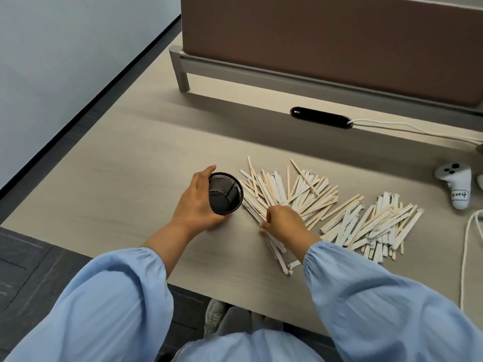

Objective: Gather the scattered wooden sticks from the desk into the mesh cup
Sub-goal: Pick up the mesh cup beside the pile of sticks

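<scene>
A black mesh cup stands upright on the pale wooden desk, and I see no sticks inside it. My left hand is wrapped around its left side. Many thin wooden sticks, some in white paper sleeves, lie fanned out to the right of the cup. A second heap of sticks lies farther right. My right hand rests on the near left part of the pile, thumb and fingers pinched on a few sticks there.
A white game controller lies at the right edge, a white cable beside it. A black oval cable port with a white cord sits at the back, in front of a brown partition. The desk's near edge runs below my forearms.
</scene>
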`<state>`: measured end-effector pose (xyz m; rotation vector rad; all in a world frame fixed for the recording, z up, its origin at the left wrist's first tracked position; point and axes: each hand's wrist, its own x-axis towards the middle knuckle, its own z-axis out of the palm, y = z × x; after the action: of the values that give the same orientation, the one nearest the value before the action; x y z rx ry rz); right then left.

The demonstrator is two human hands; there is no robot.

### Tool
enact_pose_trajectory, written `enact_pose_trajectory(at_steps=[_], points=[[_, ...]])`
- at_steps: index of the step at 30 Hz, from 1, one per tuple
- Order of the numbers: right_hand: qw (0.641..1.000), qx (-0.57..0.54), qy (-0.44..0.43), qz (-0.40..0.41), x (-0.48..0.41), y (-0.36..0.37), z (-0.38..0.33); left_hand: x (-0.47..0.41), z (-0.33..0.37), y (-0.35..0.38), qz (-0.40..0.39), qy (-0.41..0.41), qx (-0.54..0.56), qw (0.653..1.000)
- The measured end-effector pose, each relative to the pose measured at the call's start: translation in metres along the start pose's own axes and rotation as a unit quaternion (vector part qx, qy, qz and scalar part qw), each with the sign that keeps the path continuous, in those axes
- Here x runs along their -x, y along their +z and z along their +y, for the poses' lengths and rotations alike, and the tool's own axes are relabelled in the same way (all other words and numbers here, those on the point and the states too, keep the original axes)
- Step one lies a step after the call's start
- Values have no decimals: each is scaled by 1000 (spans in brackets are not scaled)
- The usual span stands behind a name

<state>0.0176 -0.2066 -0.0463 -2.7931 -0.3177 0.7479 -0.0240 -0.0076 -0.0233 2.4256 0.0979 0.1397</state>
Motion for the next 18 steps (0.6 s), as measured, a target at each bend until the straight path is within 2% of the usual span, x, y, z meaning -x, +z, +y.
enact_pose_trajectory(at_steps=[2,7,13,18], points=[[1000,-5,8,-9,0,-5,2,-2,0,0,1,20,-7,1000],[992,44,44,-105,5,-7,2,-7,0,2,5,55,-41,998],[998,27,50,-13,9,5,-10,-12,-3,1,7,78,-61,995],[996,5,84,-36,2,8,-18,-10,-10,-2,7,87,-72,994]])
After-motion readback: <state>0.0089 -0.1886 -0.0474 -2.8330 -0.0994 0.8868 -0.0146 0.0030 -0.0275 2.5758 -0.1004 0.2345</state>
